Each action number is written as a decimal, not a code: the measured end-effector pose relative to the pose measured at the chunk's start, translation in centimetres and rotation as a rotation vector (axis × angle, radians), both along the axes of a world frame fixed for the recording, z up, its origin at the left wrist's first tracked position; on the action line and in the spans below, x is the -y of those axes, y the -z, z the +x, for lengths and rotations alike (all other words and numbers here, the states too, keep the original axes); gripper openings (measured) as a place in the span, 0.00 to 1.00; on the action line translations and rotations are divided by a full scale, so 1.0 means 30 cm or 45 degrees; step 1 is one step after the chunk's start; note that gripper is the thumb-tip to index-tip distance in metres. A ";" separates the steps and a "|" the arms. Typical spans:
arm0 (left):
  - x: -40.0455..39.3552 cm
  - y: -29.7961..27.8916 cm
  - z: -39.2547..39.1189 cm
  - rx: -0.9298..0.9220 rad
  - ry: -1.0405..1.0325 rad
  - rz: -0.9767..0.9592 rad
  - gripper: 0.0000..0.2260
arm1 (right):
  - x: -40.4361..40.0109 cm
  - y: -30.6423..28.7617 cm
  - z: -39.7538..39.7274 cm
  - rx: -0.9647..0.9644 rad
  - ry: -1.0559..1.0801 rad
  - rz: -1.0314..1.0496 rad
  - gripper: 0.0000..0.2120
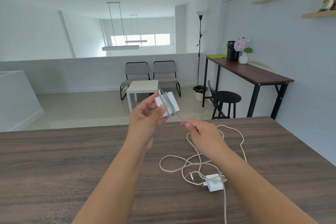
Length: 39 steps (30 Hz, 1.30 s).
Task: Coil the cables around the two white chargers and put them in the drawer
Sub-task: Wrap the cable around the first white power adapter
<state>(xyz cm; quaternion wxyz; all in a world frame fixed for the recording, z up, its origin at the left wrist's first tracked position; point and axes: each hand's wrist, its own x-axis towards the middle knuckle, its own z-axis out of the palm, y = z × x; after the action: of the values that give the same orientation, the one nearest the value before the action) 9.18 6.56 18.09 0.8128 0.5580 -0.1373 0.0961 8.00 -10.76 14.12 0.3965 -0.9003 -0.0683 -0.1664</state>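
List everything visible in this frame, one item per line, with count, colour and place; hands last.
held charger: 1, white, cable wound round it, above table's far edge
table charger: 1, white, near right of table
loose cable: 1, white, sprawled on table
table: 1, dark wood, foreground
chairs: 2, grey, back wall
side table: 1, white, before chairs
stool: 1, black, by bar table
bar table: 1, brown, right wall
floor lamp: 1, black and white
left hand: holds held charger
right hand: pinches its cable
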 end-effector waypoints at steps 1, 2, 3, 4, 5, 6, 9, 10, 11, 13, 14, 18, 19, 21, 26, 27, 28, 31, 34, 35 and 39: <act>0.007 0.003 0.000 -0.018 0.013 -0.030 0.15 | 0.002 0.009 0.005 -0.004 0.033 -0.027 0.12; 0.014 0.007 0.000 -0.039 0.030 -0.072 0.15 | 0.005 0.021 0.013 -0.009 0.064 -0.043 0.12; 0.022 0.012 -0.002 -0.061 0.056 -0.120 0.15 | 0.008 0.035 0.022 -0.015 0.089 -0.049 0.12; 0.030 0.017 -0.004 -0.083 0.090 -0.164 0.14 | 0.012 0.048 0.032 -0.025 0.111 -0.046 0.12; 0.038 0.023 -0.009 -0.100 0.128 -0.200 0.14 | 0.017 0.059 0.043 -0.040 0.128 -0.040 0.12; 0.045 0.030 -0.014 -0.110 0.165 -0.226 0.14 | 0.022 0.067 0.052 -0.056 0.144 -0.036 0.12; 0.054 0.047 -0.019 -0.117 0.230 -0.281 0.15 | 0.029 0.078 0.063 -0.041 0.183 -0.092 0.12; 0.053 0.050 -0.016 -0.113 0.225 -0.288 0.15 | 0.025 0.079 0.056 -0.027 0.183 -0.131 0.12; 0.050 0.050 -0.013 -0.107 0.208 -0.287 0.15 | 0.019 0.079 0.043 -0.016 0.167 -0.177 0.12; 0.045 0.049 -0.006 -0.084 0.155 -0.264 0.15 | -0.009 0.077 -0.002 -0.010 0.084 -0.299 0.13; 0.042 0.048 -0.004 -0.071 0.125 -0.247 0.16 | -0.027 0.075 -0.029 -0.010 0.028 -0.369 0.14; 0.026 0.064 0.003 0.015 -0.116 0.065 0.16 | -0.071 0.027 -0.120 0.028 -0.144 -0.561 0.15; 0.020 0.070 0.003 0.047 -0.183 0.190 0.15 | -0.068 0.003 -0.133 0.050 -0.172 -0.574 0.14; 0.008 0.078 -0.003 0.069 -0.244 0.356 0.15 | -0.048 -0.051 -0.150 0.111 -0.209 -0.580 0.13; -0.013 0.080 -0.029 0.120 -0.193 0.596 0.18 | 0.032 -0.178 -0.141 0.258 -0.220 -0.635 0.11; -0.016 0.077 -0.037 0.137 -0.179 0.646 0.18 | 0.044 -0.201 -0.136 0.284 -0.221 -0.656 0.11; -0.019 0.073 -0.045 0.157 -0.167 0.691 0.18 | 0.055 -0.221 -0.130 0.302 -0.220 -0.670 0.10; -0.024 0.063 -0.074 0.231 -0.099 0.786 0.19 | 0.077 -0.270 -0.109 0.386 -0.238 -0.650 0.10; -0.030 0.054 -0.096 0.286 0.012 0.815 0.20 | 0.083 -0.280 -0.069 0.475 -0.287 -0.588 0.11; -0.034 0.052 -0.100 0.308 0.034 0.839 0.20 | 0.084 -0.274 -0.055 0.495 -0.302 -0.573 0.12; -0.058 0.047 -0.104 0.359 0.091 0.882 0.20 | 0.094 -0.243 -0.012 0.465 -0.347 -0.381 0.12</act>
<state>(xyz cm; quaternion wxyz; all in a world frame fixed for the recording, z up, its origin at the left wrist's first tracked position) 6.05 8.29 16.68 0.5516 0.7761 -0.2917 0.0914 7.65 -13.60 21.41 0.2589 -0.8864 -0.2831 -0.2590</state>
